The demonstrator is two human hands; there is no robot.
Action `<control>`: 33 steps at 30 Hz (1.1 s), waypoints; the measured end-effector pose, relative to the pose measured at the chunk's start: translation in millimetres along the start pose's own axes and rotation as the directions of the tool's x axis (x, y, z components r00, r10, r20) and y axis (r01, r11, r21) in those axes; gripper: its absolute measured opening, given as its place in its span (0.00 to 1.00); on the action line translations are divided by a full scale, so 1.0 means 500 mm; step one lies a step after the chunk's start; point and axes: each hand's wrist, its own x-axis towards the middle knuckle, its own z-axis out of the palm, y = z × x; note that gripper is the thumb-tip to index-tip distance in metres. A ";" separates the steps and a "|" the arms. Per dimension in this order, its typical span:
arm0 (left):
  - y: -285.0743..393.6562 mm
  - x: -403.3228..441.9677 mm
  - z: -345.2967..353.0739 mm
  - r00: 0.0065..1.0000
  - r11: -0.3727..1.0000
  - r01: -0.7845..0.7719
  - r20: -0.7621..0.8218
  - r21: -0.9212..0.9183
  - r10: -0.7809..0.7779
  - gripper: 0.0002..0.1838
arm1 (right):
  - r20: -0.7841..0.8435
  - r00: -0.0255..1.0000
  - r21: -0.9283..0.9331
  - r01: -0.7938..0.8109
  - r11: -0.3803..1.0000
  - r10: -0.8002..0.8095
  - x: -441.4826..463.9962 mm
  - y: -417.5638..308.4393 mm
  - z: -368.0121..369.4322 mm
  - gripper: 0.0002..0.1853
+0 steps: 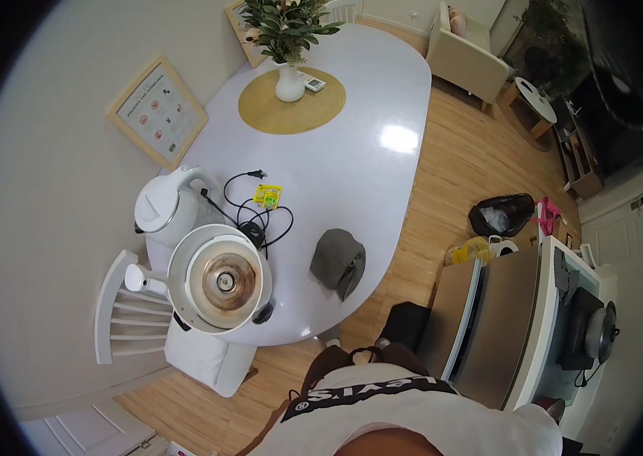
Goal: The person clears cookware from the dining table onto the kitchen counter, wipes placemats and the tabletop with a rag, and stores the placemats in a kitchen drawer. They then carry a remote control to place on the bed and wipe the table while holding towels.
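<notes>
Neither of my hands shows in the head view. On the white table [359, 163] before me, a white pot [177, 262] with a brown-stained inner bottom stands at the near left. Its white handle points left. Just behind it is a white electric kettle [160, 205] with its lid closed. A black cord [283, 228] lies coiled to the right of the pot, and its plug rests near the kettle. Beside the cord are small yellow and green packets [267, 197]. A crumpled grey cloth [334, 260] lies near the table's right edge.
A white vase [289, 83] with leaves stands on a round gold mat [259, 110]. A framed sign [158, 112] leans at the wall. A white chair [135, 327] is at the left. At the right are a fridge [496, 327] and a black bag [515, 213].
</notes>
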 end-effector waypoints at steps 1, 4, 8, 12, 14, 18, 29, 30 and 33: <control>0.007 0.004 -0.007 1.000 1.000 0.007 -0.003 0.010 -0.007 0.29 | 0.006 1.000 0.002 0.007 1.000 -0.007 -0.007 -0.005 0.000 0.07; 0.021 0.003 -0.019 1.000 0.999 0.013 -0.013 0.032 -0.013 0.29 | 0.016 0.999 0.008 0.042 0.999 -0.042 -0.024 -0.013 -0.003 0.07; 0.031 -0.005 -0.029 1.000 0.998 0.016 -0.023 0.060 -0.015 0.29 | 0.034 0.997 0.007 0.073 0.997 -0.074 -0.040 -0.017 -0.004 0.07; 0.047 -0.018 -0.033 0.999 0.997 0.021 -0.041 0.078 -0.018 0.30 | 0.051 0.992 -0.002 0.112 0.994 -0.111 -0.050 -0.031 -0.009 0.08; 0.056 -0.025 -0.035 0.999 0.996 0.020 -0.049 0.086 -0.016 0.30 | 0.059 0.991 -0.010 0.124 0.992 -0.123 -0.054 -0.039 -0.016 0.08; 0.071 -0.050 -0.032 0.997 0.996 0.025 -0.074 0.089 -0.018 0.31 | 0.081 0.985 -0.043 0.157 0.987 -0.153 -0.050 -0.068 -0.026 0.09; 0.172 -0.181 0.002 0.989 0.981 0.124 -0.102 0.152 -0.109 0.32 | 0.174 0.942 -0.248 0.324 0.913 -0.287 -0.027 -0.225 -0.097 0.13; 0.211 -0.203 0.002 0.989 0.970 0.136 -0.090 0.201 -0.120 0.32 | 0.126 0.925 -0.293 0.380 0.878 -0.358 -0.018 -0.256 -0.110 0.13; 0.363 -0.253 -0.008 0.988 0.902 0.157 -0.054 0.402 -0.147 0.32 | -0.406 0.559 -0.467 0.553 0.690 -0.723 0.059 -0.423 -0.129 0.14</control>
